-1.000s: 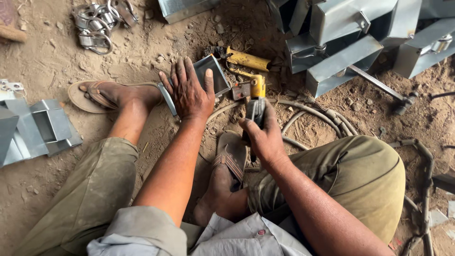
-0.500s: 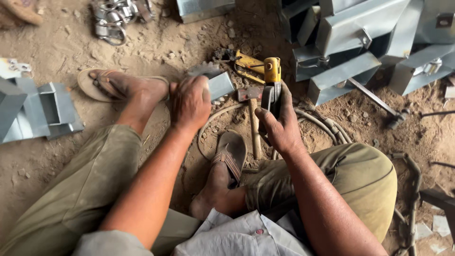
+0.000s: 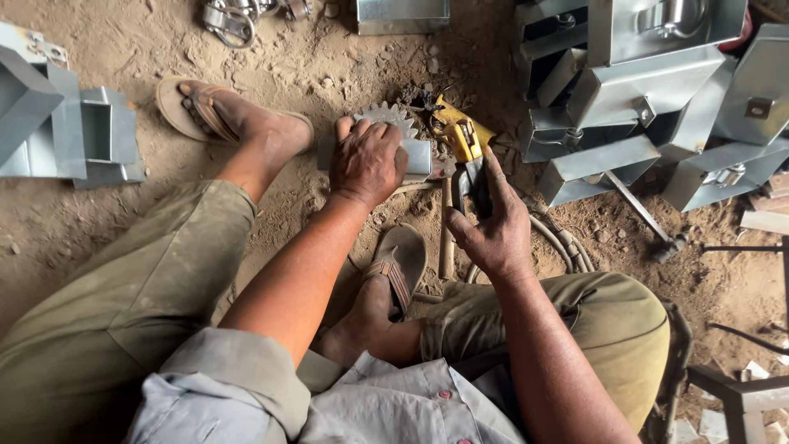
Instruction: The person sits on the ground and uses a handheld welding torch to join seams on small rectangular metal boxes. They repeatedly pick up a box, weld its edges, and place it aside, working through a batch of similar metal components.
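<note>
Compared with half a second earlier: left hand (image 3: 367, 160) shifted little, still pressed palm-down on the grey metal piece (image 3: 417, 156); toothed gear edge (image 3: 386, 115) now exposed above the knuckles. Right hand (image 3: 493, 226) still gripping the yellow-and-black tool (image 3: 464, 148), tool head now angled closer to the metal piece.

Left to right:

- Far left: folded sheet-metal brackets (image 3: 66, 131) on sandy ground (image 3: 288, 57), well apart from both hands.
- Sandalled foot (image 3: 238, 119) planted just left of the metal piece; bare sand between foot and brackets.
- Left hand: fingers together, curled over the near edge of the metal piece, clamping it to the ground. Metal piece located at centre, between the foot and the tool.
- Second sandalled foot (image 3: 394, 271) tucked below, near a wooden handle (image 3: 445, 230) lying on the ground.
- Right hand: fingers wrapped around the black grip, thumb along the top. Tool tip just beside the right edge of the metal piece; contact not determinable.
- Hose coils (image 3: 567, 247) just right of the right wrist.
- Right: stacked metal boxes (image 3: 641, 99), close to the tool head; narrow strip of sand between. Hammer (image 3: 649, 222) on the ground beneath the stack.
</note>
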